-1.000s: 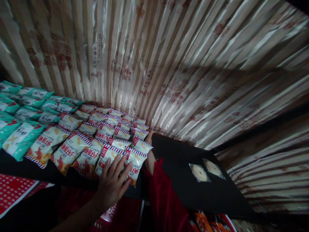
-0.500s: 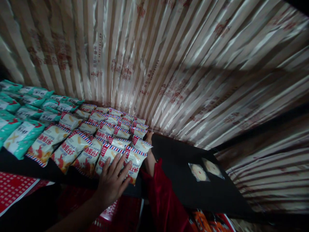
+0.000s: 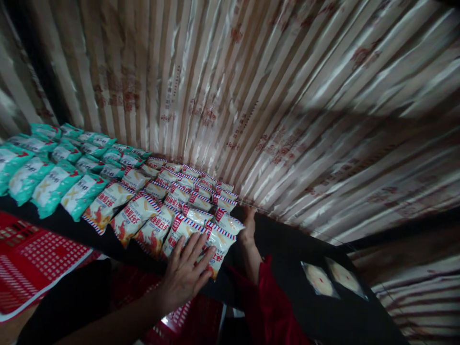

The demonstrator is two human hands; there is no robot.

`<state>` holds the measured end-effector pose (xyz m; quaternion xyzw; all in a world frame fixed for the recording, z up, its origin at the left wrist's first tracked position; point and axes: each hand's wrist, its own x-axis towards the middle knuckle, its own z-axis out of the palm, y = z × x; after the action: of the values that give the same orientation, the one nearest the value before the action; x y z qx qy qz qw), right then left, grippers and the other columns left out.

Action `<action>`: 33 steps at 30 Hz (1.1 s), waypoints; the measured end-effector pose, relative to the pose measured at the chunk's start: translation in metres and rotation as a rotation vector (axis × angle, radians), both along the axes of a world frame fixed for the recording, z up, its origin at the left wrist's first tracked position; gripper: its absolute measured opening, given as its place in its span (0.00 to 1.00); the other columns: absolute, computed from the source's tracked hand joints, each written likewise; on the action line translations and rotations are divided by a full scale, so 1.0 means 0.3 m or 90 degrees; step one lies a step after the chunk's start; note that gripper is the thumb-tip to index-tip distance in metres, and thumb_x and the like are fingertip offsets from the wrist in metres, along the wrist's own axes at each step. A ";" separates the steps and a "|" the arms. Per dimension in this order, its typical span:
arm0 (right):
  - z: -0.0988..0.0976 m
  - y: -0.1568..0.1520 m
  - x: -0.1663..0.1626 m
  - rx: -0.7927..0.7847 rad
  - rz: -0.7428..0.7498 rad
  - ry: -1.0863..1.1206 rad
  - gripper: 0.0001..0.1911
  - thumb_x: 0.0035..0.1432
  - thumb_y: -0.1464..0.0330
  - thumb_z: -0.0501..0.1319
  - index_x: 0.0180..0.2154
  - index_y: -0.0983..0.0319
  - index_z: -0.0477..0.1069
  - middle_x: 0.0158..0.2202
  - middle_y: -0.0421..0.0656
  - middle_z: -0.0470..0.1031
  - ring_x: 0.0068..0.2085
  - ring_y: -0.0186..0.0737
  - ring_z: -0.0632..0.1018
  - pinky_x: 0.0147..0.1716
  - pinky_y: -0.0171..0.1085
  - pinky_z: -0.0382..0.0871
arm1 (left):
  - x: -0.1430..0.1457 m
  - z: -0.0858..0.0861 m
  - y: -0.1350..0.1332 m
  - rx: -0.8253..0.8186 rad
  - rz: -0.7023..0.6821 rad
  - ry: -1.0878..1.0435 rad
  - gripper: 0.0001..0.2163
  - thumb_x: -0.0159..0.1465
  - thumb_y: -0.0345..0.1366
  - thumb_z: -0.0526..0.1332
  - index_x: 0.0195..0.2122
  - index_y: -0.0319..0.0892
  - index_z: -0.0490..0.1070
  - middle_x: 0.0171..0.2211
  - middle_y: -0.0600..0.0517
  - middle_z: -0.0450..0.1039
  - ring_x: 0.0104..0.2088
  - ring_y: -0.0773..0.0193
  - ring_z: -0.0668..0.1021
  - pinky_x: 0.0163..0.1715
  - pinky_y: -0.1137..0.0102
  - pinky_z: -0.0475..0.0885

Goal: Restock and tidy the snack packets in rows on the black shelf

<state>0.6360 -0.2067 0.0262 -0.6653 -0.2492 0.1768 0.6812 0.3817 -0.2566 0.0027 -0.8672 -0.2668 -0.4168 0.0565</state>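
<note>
Rows of white snack bags [image 3: 179,195] with red lettering and blue-and-red striped edges lie on a black shelf [image 3: 283,306]. My left hand [image 3: 189,270] rests with spread fingers on the front faces of the nearest bags at the right end. Beside the right end of these rows is my right hand [image 3: 248,229], in a dark red sleeve [image 3: 276,306]. Its fingers are stretched out towards the back; whether they touch the end bags is hard to see in the dim light.
Several teal snack bags [image 3: 55,184] stand in rows to the left. Two clear-wrapped round pale items [image 3: 319,279] lie on the shelf at right. Behind rises a pleated, printed sheet [image 3: 215,96]. Below the shelf are red plastic baskets [image 3: 53,254].
The view has swung left, so everything sits further right and more teal bags show. My right hand shows more clearly beside the bags. My left hand stays on the front bags.
</note>
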 end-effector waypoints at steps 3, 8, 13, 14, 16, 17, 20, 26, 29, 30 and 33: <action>0.108 -0.030 0.036 -0.042 -0.060 -0.105 0.36 0.59 0.47 0.44 0.58 0.64 0.65 0.61 0.49 0.64 0.63 0.46 0.62 0.63 0.47 0.51 | -0.028 0.046 0.026 -0.013 -0.005 -0.041 0.23 0.64 0.42 0.58 0.60 0.45 0.63 0.64 0.44 0.57 0.65 0.52 0.58 0.64 0.55 0.49; 0.364 -0.001 -0.006 -0.099 0.053 -0.312 0.33 0.49 0.50 0.59 0.50 0.66 0.72 0.50 0.53 0.75 0.48 0.49 0.76 0.50 0.48 0.67 | -0.094 0.164 0.176 -0.042 0.036 -0.067 0.18 0.65 0.29 0.52 0.56 0.38 0.67 0.63 0.41 0.58 0.63 0.51 0.60 0.59 0.56 0.61; 0.476 0.166 -0.153 -0.127 0.374 -0.394 0.19 0.51 0.56 0.61 0.39 0.63 0.76 0.36 0.45 0.80 0.35 0.39 0.78 0.39 0.40 0.72 | -0.125 0.233 0.394 -0.111 0.078 -0.038 0.14 0.64 0.28 0.51 0.46 0.37 0.73 0.53 0.41 0.70 0.53 0.54 0.71 0.54 0.59 0.68; 0.478 0.205 -0.187 -0.154 0.437 -0.406 0.18 0.53 0.57 0.59 0.40 0.62 0.76 0.35 0.44 0.80 0.34 0.38 0.78 0.37 0.39 0.72 | -0.128 0.238 0.431 -0.132 0.091 -0.041 0.13 0.64 0.28 0.51 0.44 0.36 0.73 0.50 0.42 0.73 0.51 0.54 0.73 0.53 0.59 0.69; 0.475 0.281 -0.250 -0.208 0.522 -0.471 0.16 0.56 0.62 0.57 0.41 0.63 0.76 0.35 0.43 0.80 0.34 0.37 0.78 0.36 0.37 0.72 | -0.134 0.241 0.488 -0.172 0.118 -0.047 0.13 0.63 0.27 0.51 0.43 0.36 0.73 0.45 0.43 0.75 0.47 0.55 0.75 0.51 0.61 0.70; 0.472 0.318 -0.279 -0.243 0.548 -0.520 0.15 0.56 0.64 0.57 0.41 0.64 0.76 0.35 0.43 0.80 0.34 0.37 0.78 0.36 0.36 0.72 | -0.137 0.240 0.508 -0.188 0.129 -0.045 0.13 0.63 0.27 0.51 0.43 0.36 0.73 0.44 0.44 0.75 0.45 0.56 0.75 0.50 0.61 0.71; 0.455 0.420 -0.353 -0.307 0.601 -0.601 0.12 0.55 0.72 0.57 0.37 0.64 0.78 0.33 0.41 0.80 0.34 0.35 0.78 0.37 0.33 0.71 | -0.145 0.235 0.543 -0.203 0.121 -0.011 0.12 0.63 0.26 0.51 0.40 0.37 0.73 0.41 0.44 0.75 0.44 0.56 0.75 0.47 0.62 0.71; 0.381 0.568 -0.454 -0.401 0.602 -0.818 0.13 0.55 0.76 0.56 0.38 0.62 0.79 0.34 0.39 0.81 0.33 0.33 0.77 0.35 0.29 0.68 | -0.158 0.257 0.573 -0.208 0.099 0.044 0.10 0.63 0.26 0.52 0.37 0.38 0.72 0.38 0.45 0.74 0.43 0.57 0.74 0.46 0.63 0.69; 0.351 0.615 -0.491 -0.385 0.592 -0.825 0.14 0.58 0.76 0.55 0.40 0.62 0.78 0.37 0.41 0.81 0.37 0.34 0.78 0.39 0.30 0.68 | -0.167 0.279 0.579 -0.213 0.116 0.059 0.09 0.64 0.27 0.52 0.34 0.39 0.72 0.36 0.46 0.74 0.41 0.57 0.74 0.44 0.63 0.69; 0.346 0.629 -0.505 -0.377 0.588 -0.829 0.14 0.59 0.75 0.55 0.41 0.62 0.78 0.39 0.42 0.80 0.38 0.35 0.78 0.40 0.31 0.68 | -0.169 0.283 0.579 -0.213 0.122 0.060 0.09 0.64 0.28 0.52 0.34 0.39 0.72 0.36 0.46 0.74 0.41 0.57 0.74 0.44 0.63 0.69; 0.342 0.673 -0.555 -0.332 0.586 -0.866 0.14 0.60 0.74 0.55 0.43 0.62 0.77 0.43 0.44 0.80 0.41 0.35 0.78 0.45 0.32 0.66 | -0.171 0.282 0.580 -0.224 0.122 0.070 0.10 0.64 0.28 0.52 0.36 0.38 0.73 0.39 0.44 0.74 0.44 0.55 0.73 0.46 0.62 0.68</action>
<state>0.4695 -0.0049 0.1288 -0.5944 -0.7996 0.0500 0.0699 0.3303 -0.0825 0.0874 -0.8555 -0.4135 -0.3088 -0.0420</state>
